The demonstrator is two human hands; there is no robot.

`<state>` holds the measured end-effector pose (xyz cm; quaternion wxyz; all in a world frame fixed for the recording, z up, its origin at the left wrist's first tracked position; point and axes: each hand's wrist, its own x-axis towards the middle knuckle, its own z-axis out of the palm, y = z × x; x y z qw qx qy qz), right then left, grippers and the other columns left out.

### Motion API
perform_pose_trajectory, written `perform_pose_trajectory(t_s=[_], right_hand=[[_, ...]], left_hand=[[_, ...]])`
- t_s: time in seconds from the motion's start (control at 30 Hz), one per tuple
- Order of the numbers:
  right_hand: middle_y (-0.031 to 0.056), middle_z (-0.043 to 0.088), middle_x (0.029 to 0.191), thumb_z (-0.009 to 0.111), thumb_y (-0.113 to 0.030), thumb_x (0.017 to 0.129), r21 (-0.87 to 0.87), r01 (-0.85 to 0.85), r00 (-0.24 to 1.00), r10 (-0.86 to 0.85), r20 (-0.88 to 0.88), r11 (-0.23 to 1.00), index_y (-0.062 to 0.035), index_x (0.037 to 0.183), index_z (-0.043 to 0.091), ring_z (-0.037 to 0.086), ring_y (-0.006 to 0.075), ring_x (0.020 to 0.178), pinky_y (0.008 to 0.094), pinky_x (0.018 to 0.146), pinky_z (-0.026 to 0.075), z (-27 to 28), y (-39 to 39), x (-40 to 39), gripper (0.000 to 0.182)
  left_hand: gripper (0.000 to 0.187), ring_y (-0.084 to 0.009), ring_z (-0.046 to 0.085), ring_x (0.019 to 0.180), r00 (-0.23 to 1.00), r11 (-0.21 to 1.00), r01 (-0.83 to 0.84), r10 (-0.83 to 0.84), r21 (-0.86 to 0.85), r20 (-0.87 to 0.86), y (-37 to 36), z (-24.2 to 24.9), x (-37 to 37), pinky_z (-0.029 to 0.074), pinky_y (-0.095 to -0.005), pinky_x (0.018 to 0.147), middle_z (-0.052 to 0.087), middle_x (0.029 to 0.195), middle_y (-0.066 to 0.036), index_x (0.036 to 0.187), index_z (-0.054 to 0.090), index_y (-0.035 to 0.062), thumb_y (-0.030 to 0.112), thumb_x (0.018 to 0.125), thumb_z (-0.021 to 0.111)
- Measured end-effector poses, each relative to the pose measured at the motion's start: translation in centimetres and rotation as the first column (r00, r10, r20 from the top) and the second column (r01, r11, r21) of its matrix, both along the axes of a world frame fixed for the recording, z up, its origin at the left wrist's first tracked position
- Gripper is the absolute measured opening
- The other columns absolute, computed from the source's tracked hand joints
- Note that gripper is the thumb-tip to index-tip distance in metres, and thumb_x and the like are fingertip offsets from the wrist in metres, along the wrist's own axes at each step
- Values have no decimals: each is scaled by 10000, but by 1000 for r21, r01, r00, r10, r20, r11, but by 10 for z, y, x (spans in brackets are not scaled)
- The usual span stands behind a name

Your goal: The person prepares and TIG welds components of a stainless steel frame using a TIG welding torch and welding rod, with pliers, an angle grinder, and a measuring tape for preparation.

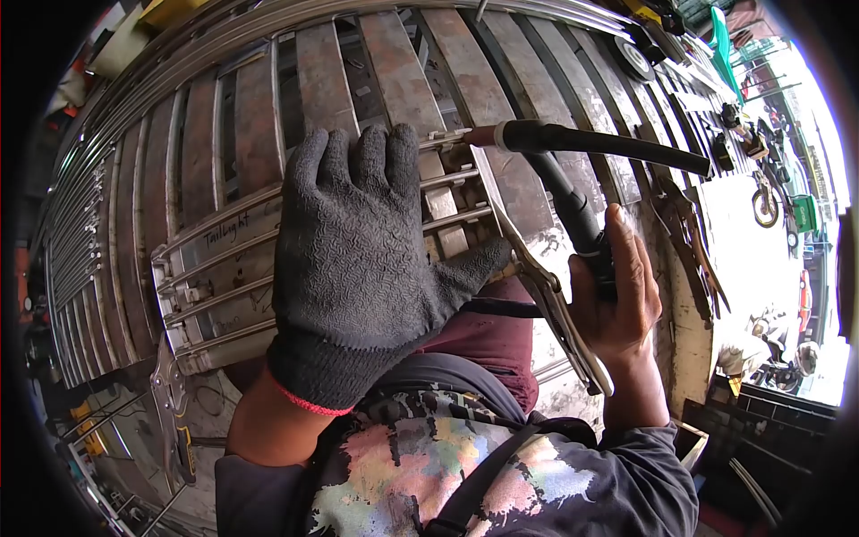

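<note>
My left hand (358,237), in a dark textured glove with a red cuff edge, lies flat over a metal rod frame (225,299). Its fingers stretch forward, with the thumb out to the right. Bare, my right hand (629,291) is wrapped around the handle of a TIG welding torch (565,199). The torch's reddish nozzle points left at the frame's upper right corner; whether it touches cannot be made out. Locking pliers (559,327) sit at the frame's right side, between my hands. A second pair of locking pliers (168,403) hangs at its left end.
A slatted metal workbench (322,76) spreads under and beyond the frame. Thin rods (85,228) lie at the left. Handwriting reading "Taillight" marks a plate (228,228) under the frame. Another clamp-like tool (684,237) rests by the bench's right edge.
</note>
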<state>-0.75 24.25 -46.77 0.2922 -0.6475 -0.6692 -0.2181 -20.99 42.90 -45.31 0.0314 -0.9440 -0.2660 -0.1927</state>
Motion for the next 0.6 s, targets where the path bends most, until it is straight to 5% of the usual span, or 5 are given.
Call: perform_pose_trajectory(t_s=[0.47, 0.6], right_hand=[[247, 715, 1011, 777, 64, 879, -74, 26, 999, -27, -22, 997, 76, 1477, 579, 723, 319, 786, 416, 646, 593, 4, -2, -1, 629], [323, 708, 1175, 785, 36, 903, -25, 73, 997, -74, -21, 997, 112, 1517, 496, 746, 368, 876, 439, 712, 616, -2, -7, -4, 683]], left_hand=[[1142, -388, 585, 1239, 998, 992, -50, 52, 114, -20, -3, -6, 3, 316, -520, 1201, 620, 1321, -252, 1369, 585, -144, 888, 888, 506], [1064, -426, 562, 1348, 1000, 996, 6, -8, -84, -15, -1, 10, 1, 297, -543, 1260, 638, 1339, -283, 1385, 566, -129, 805, 881, 639]])
